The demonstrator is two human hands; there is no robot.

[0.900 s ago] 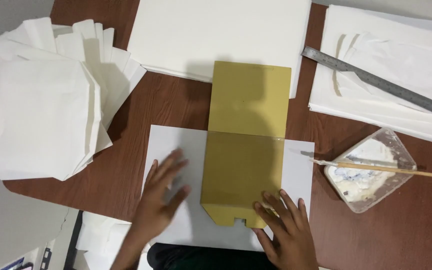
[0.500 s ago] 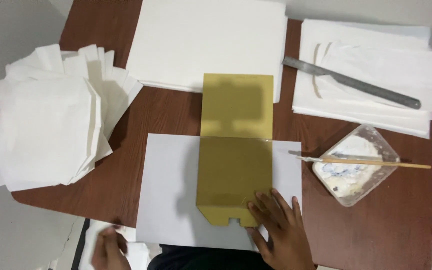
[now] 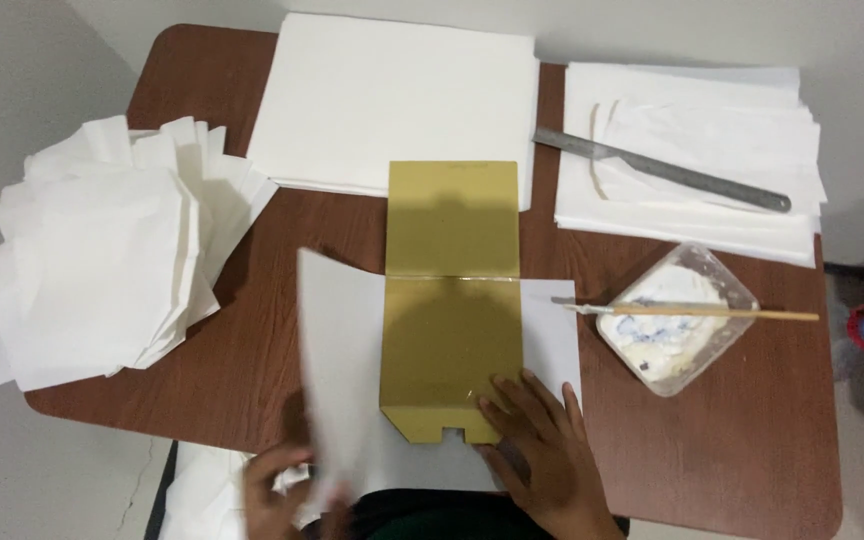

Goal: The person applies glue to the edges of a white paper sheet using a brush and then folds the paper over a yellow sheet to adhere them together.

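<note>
A gold card template [image 3: 450, 300] lies lengthwise on a white paper sheet [image 3: 548, 335] at the table's near edge. My right hand [image 3: 542, 455] presses flat on the template's lower right corner and the sheet beside it. At the table's near edge my left hand [image 3: 277, 490] grips the sheet's left part [image 3: 337, 380] from below. That part is lifted and curls up toward the template's left side.
A fanned pile of white papers [image 3: 102, 270] lies at the left. Two flat white stacks [image 3: 397, 95] [image 3: 687, 140] sit at the back, with a metal blade [image 3: 657, 168] on the right one. A clear glue tray [image 3: 677, 320] carries a brush [image 3: 692, 312].
My left hand left the sheet, dropped below the table edge, and now lifts the sheet's left part up. My right hand stays on the gold template.
</note>
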